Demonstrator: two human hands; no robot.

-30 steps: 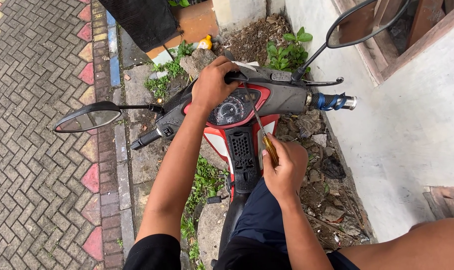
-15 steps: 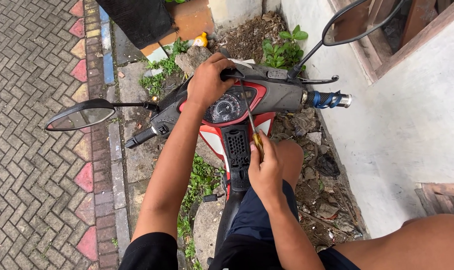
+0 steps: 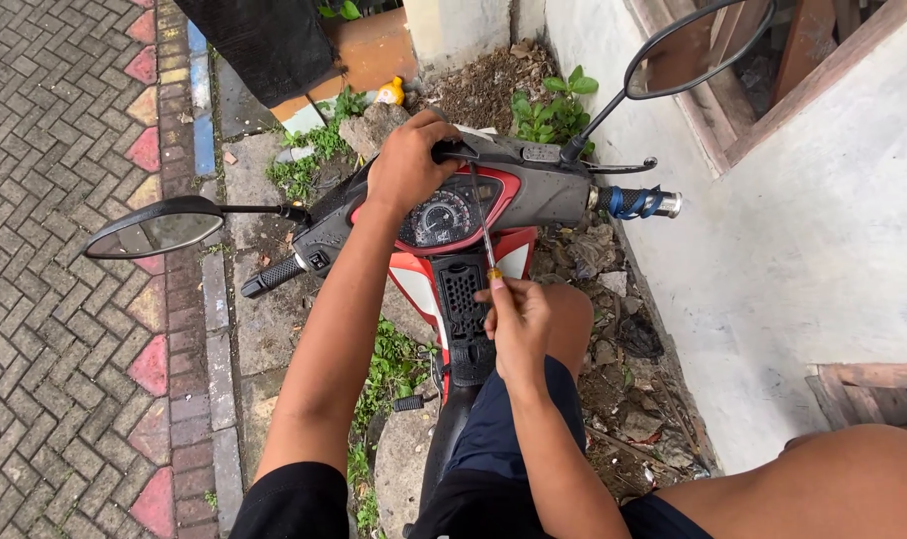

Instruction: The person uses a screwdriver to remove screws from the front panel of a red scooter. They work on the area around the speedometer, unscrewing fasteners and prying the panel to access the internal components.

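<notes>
Two hands on the job. Our left hand (image 3: 405, 165) is clamped over the top of the scooter's handlebar cover (image 3: 533, 190), at about 10 o'clock from the speedometer (image 3: 443, 215), fingers curled over the front edge. Our right hand (image 3: 518, 324) is closed around the handle of a long screwdriver (image 3: 483, 225); a bit of yellow handle shows above the thumb. The shaft runs up toward 12 o'clock across the speedometer face, and the tip sits at the cover's top edge, just beside the left fingers. We can't tell whether the tip is seated in a screw head.

Left mirror (image 3: 154, 228) sticks out at 9 o'clock over the brick paving (image 3: 54, 299); the right grip with blue tape (image 3: 635, 203) is at 3 o'clock, near the white wall (image 3: 823, 279).

Risks, our judgement:
- The shaft is long and the grip sits far from the tip, so sideways load could cam it out.
- A slip sends the tip into the left fingers, or scratches the speedometer lens under the shaft.
- A loose screw would drop into the weeds and rubble (image 3: 613, 349) below and be hard to find.
</notes>
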